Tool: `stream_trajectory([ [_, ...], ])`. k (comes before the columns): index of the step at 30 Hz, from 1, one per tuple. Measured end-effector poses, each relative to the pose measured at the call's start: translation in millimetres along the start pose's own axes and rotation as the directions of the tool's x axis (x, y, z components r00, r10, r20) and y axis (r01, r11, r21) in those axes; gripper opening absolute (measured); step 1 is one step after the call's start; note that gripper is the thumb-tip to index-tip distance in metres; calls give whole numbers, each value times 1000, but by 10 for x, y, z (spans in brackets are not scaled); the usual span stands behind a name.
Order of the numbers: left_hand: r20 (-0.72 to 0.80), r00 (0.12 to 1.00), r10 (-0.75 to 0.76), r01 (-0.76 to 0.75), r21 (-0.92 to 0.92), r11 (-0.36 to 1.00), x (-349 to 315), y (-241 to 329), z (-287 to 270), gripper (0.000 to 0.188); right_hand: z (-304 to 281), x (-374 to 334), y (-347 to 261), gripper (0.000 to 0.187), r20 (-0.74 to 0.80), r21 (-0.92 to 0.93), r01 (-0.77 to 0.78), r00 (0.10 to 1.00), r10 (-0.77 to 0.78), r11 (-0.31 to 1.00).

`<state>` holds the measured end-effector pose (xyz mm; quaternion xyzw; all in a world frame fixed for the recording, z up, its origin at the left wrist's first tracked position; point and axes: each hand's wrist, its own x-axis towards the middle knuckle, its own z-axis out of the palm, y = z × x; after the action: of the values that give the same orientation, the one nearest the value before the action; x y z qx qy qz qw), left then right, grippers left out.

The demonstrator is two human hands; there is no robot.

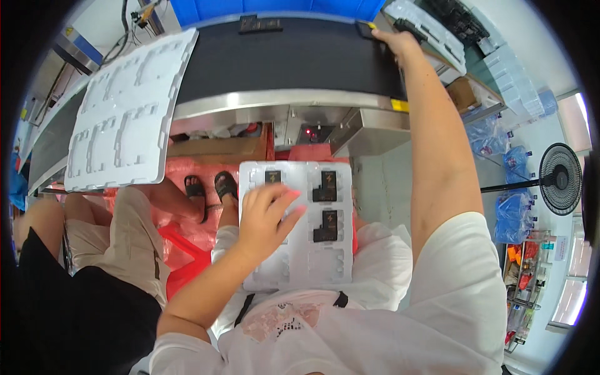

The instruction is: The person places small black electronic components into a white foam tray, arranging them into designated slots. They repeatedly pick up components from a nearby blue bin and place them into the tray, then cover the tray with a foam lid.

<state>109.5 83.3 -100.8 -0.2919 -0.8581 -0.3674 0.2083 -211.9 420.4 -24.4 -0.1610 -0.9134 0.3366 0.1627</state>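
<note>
A white plastic tray [297, 250] with moulded pockets rests on my lap. Flat black batteries lie in it: one at the upper right [325, 185], another below it [325, 225], and a third at the upper left [273, 177], partly behind my fingers. My left hand [265, 212] hovers over the tray's left side, fingers apart, holding nothing I can see. At the far right of the black conveyor belt [300, 62], my outstretched right hand [397, 45] pinches a small dark flat piece [364, 29], seemingly another battery, with yellow beside it.
More black batteries [260, 25] lie on the belt's far side, before a blue bin [275, 9]. A large white tray [128, 112] leans over the belt's left end. A person in black [87, 312] sits at my left. At right stand a fan [560, 177] and stacked clear trays [509, 75].
</note>
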Motion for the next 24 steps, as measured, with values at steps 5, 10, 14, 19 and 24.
stream_trajectory([
  [5, -167, 969, 183, -159, 147, 976, 2110, 215, -151, 24, -602, -504, -142, 26, -459, -130, 376, 797, -392, 917],
  [10, 330, 935, -127, -85, 560, 824, 2941, -761, 348, 40, -1170, -2103, -544, 32, 25, 769, 163, 958, -284, 618],
  [14, 512, 827, -230, -136, 581, 803, 3078, -206, 231, 39, -1350, -3117, 141, 26, 482, 499, -75, 852, -205, 863],
  [19, 638, 760, -126, -331, 546, 770, 3374, -302, 353, 37, -627, -4355, 897, 33, 759, 299, -253, 647, -70, 920],
  [24, 683, 727, -69, -398, 501, 769, 3431, -184, 408, 28, -214, -4820, 1168, 42, 718, 235, 67, 660, -219, 970],
])
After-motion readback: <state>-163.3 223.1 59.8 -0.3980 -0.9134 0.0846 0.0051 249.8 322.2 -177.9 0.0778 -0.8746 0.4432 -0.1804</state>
